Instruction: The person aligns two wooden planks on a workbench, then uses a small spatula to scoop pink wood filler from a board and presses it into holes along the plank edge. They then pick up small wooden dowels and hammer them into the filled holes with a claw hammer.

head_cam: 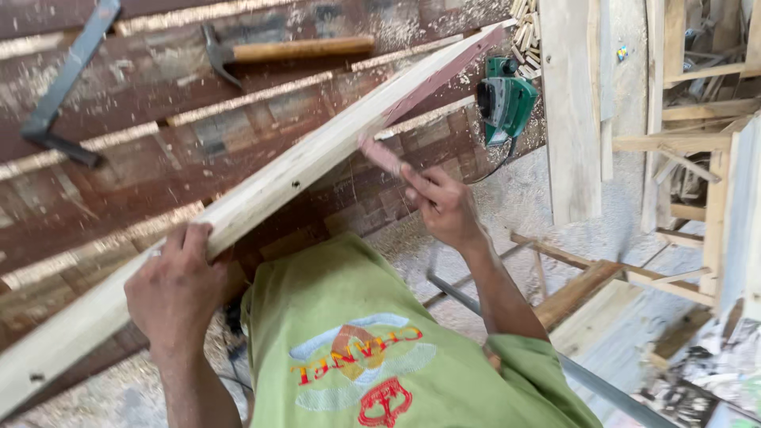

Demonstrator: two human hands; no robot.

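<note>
plank (261, 190): pale cream, reddish far edge | planer (506, 99): green, black | shirt (380, 341): lime green, red-orange print | workbench (158, 150): dark reddish-brown, sawdust-streaked | hammer (277, 51): tan handle, dark head

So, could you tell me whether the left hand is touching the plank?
Touching. The head view shows the left hand with fingers curled over the plank edge.

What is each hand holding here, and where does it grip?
Left hand grips the long plank by its edge, near the lower end. Right hand pinches a small, blurred pinkish piece at one end.
</note>
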